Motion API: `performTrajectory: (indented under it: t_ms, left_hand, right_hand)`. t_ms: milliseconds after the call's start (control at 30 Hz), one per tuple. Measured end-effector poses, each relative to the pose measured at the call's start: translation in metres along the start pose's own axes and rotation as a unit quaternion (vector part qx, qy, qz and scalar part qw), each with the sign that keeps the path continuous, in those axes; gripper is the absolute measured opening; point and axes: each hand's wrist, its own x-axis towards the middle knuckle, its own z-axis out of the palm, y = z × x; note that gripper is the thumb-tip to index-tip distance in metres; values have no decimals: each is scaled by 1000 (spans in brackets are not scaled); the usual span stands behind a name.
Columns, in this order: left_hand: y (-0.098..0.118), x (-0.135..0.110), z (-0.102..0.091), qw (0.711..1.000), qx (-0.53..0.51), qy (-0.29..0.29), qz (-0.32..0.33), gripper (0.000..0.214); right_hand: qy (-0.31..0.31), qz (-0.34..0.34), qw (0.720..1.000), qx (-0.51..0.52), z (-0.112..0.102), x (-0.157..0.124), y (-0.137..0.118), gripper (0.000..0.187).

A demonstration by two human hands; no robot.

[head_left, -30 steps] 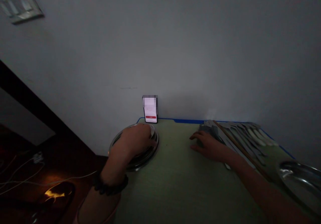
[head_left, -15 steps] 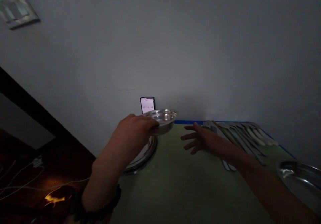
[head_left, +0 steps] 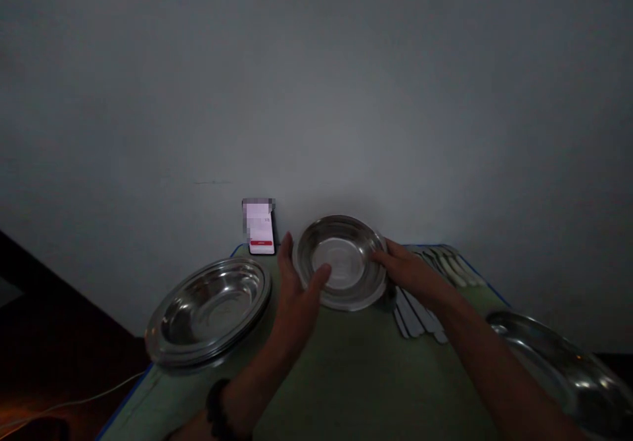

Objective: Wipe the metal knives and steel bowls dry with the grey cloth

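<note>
Metal shines on the round bowl (head_left: pixel 340 260) we hold over the table (head_left: pixel 356 375) near its far edge, left hand (head_left: pixel 297 299) and right hand (head_left: pixel 406 269) clamped on its sides. Stacked dishes (head_left: pixel 215 316) sit by the left edge, a phone (head_left: pixel 260 229) near the far-left corner.

Steel bowl (head_left: pixel 341 263) held between two hands, its opening tipped toward the near side. Left hand (head_left: pixel 299 296) at its left rim, thumb over the inside; dark beaded bracelet (head_left: pixel 220 411) on that wrist. Right hand (head_left: pixel 408 269) at its right rim. Left on the green table (head_left: pixel 336 375): stack of steel dishes (head_left: pixel 212 316). Phone (head_left: pixel 260 229) upright at the far edge, near the wall (head_left: pixel 336 85). Right: cutlery (head_left: pixel 413 316), partly behind the right arm; farther right and near, another steel dish (head_left: pixel 564 362). Dim light.
</note>
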Motion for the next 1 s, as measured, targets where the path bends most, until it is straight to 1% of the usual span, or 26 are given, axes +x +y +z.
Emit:
performTrajectory:
  t_ms: [33, 67, 100, 133, 167, 200, 233, 267, 300, 333, 367, 400, 467, 500, 567, 633, 733, 833, 867, 900, 933, 1000]
  left_hand:
    - [-7, 2, 3, 991, -82, -8, -103, 63]
    - [-14, 2, 5, 966, -158, -15, -203, 51]
    - [-22, 2, 6, 933, -218, -32, -286, 41]
    - [-30, 1, 6, 900, -255, -33, -352, 32]
    - [-36, -1, 5, 876, -274, -27, -397, 26]
    - [-42, -4, 3, 865, -285, -15, -413, 21]
    - [-46, -7, 1, 863, -290, -10, -413, 18]
    - [-48, -8, -1, 858, -288, -9, -426, 16]
    - [-49, -9, -4, 853, -293, 1, -431, 16]
    - [-49, -9, -5, 849, -305, 12, -431, 16]
    - [-48, -8, -7, 844, -316, 16, -433, 17]
    - [-47, -6, -7, 840, -327, 18, -432, 17]
    - [-45, -3, -7, 837, -338, 16, -430, 17]
    - [-45, -1, -7, 840, -336, 17, -427, 17]
    - [-45, -1, -5, 849, -323, 21, -417, 18]
    - [-47, -2, -3, 860, -312, 25, -402, 18]
    - [-48, -5, -2, 866, -312, 31, -389, 16]
    - [-49, -7, -2, 866, -302, 41, -397, 18]
    - [-49, -7, -2, 869, -290, 45, -399, 19]
    - [-50, -8, -3, 876, -276, 47, -393, 21]
    - [-51, -8, -3, 888, -262, 48, -376, 24]
    - [-53, -10, -4, 920, -227, 39, -317, 32]
  right_hand:
    - [-14, -24, 999, -30, -1, -1, 0, 31]
    - [-27, -42, 997, -63, -1, -2, 0, 31]
    - [-42, -51, 994, -92, 0, -3, -1, 32]
    - [-65, -51, 990, -111, 0, -4, -2, 33]
    - [-94, -49, 987, -120, 0, -4, -3, 36]
    - [-121, -47, 983, -127, 0, -3, -4, 42]
    - [-133, -47, 980, -140, -1, -2, -3, 48]
    - [-127, -47, 977, -164, -2, 0, -2, 51]
    - [-107, -48, 973, -201, -3, 1, 1, 49]
    - [-82, -48, 964, -247, -4, 3, 5, 44]
    - [-61, -44, 953, -294, -5, 3, 9, 39]
    - [-53, -36, 941, -333, -5, 4, 14, 39]
    - [-79, -15, 922, -379, -4, 4, 23, 56]
    - [-96, -4, 917, -387, -3, 4, 27, 64]
    - [-107, 12, 917, -384, -2, 4, 31, 69]
    - [-82, 20, 925, -372, -2, 6, 33, 69]
    - [-45, 45, 930, -362, -2, 7, 36, 75]
    - [-62, 32, 930, -362, 0, 7, 43, 88]
    - [-70, 25, 930, -360, 0, 8, 44, 85]
    - [-72, 22, 930, -359, -2, 9, 45, 77]
    - [-65, 25, 931, -357, -4, 11, 45, 69]
    - [-8, 35, 937, -348, -13, 15, 40, 59]
